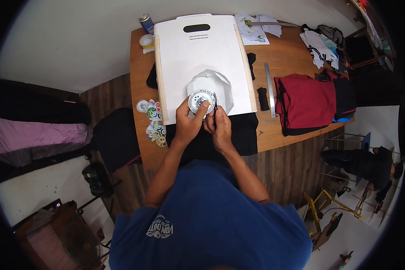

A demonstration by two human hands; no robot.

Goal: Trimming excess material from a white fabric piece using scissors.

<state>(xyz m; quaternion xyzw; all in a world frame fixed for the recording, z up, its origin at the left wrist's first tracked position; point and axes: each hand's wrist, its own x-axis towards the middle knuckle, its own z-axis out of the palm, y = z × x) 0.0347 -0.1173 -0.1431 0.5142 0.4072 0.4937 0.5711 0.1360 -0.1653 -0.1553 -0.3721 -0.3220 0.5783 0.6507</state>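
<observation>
My left hand (188, 122) pinches a round white emblem (195, 100) with a dark ring of lettering and a small coloured design, thumb lying over its face. In my right hand (221, 131) is a pair of dark scissors (215, 100), blades pointing away from me along the emblem's right edge. Fingers cover the handles. Just beyond both hands, a loose curl of whitish paper or film (220, 82) rests on a large white board (198, 56) that has an oval handle slot.
Cut round emblems (155, 118) lie left of the board on the wooden table (274, 47). A spray can (146, 23) and a tape roll (146, 42) stand at the far left corner. To the right are a steel ruler (270, 90) and folded maroon garments (305, 101). Another person (369, 164) is at far right.
</observation>
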